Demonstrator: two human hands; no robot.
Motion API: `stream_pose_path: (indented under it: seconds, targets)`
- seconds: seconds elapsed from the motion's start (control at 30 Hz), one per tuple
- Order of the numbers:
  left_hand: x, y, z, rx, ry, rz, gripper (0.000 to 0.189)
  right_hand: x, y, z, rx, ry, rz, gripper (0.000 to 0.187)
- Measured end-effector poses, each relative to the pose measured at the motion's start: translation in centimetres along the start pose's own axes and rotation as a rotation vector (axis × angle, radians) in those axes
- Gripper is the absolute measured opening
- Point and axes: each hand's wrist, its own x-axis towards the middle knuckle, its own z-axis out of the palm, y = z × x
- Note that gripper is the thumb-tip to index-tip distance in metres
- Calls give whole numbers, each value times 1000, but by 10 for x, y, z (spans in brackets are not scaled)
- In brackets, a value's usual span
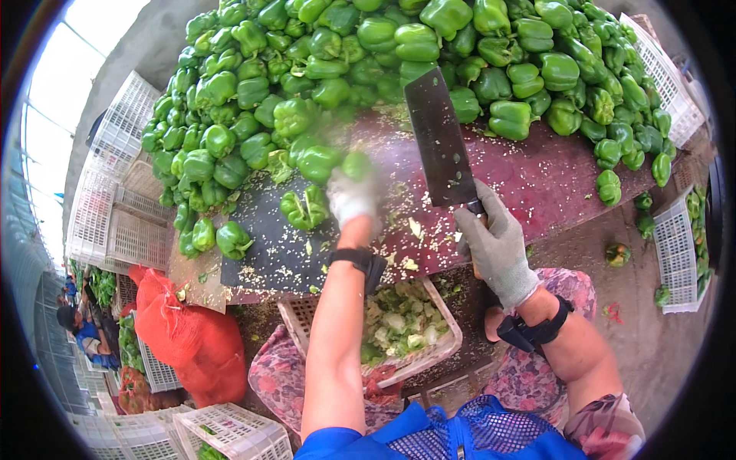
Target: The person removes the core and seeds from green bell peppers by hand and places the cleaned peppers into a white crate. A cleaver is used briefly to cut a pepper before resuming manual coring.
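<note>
My right hand [494, 247], in a grey glove, grips the handle of a cleaver [441, 141], its wide dark blade raised and flecked with seeds. My left hand [353, 198], in a white glove, is at a green bell pepper [356, 165]; blur hides whether its fingers are closed on it. Left of that hand lies a split green pepper [305, 208] on the seed-strewn table top [517, 178]. Beyond both hands rises a large pile of green bell peppers [333, 63]. Under the table edge, a plastic crate [451, 345] holds pale cores and scraps [402, 322].
A red mesh sack [190, 339] stands at the left by stacked white crates [135, 230]. More crates [236, 431] lie at the lower left, another crate [678, 259] with peppers at the right. A loose pepper [617, 254] is on the floor. A co-worker [89, 336] is at far left.
</note>
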Motion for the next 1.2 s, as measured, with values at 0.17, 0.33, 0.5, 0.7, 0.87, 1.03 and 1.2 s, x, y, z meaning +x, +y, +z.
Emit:
stream_pose_path:
  seconds: [0.17, 0.33, 0.5, 0.7, 0.87, 1.03, 1.2]
  targets:
    - [8, -13, 0, -538, -102, -266, 62, 3, 7, -1, -130, 1, -54, 53]
    - [-16, -52, -10, -1184, -336, -417, 62, -4, 1, 5, -227, -42, -122, 52]
    - [-49, -34, -64, -1514, -367, -239, 59, -26, -24, 16, 66, -18, -476, 55]
    - [-72, -6, -132, -1398, -319, 18, 73, -13, -10, 83, -515, -226, -692, 47]
    - [-84, -92, -125, -923, -7, -510, 74, -4, 22, 88, -718, -437, -121, 57]
    - [-61, -156, -73, -774, 88, -145, 100, -6, 14, 61, -437, -317, -110, 59]
    - [-31, -130, -46, -384, 125, 60, 102, -1, -6, 32, -294, -158, -58, 55]
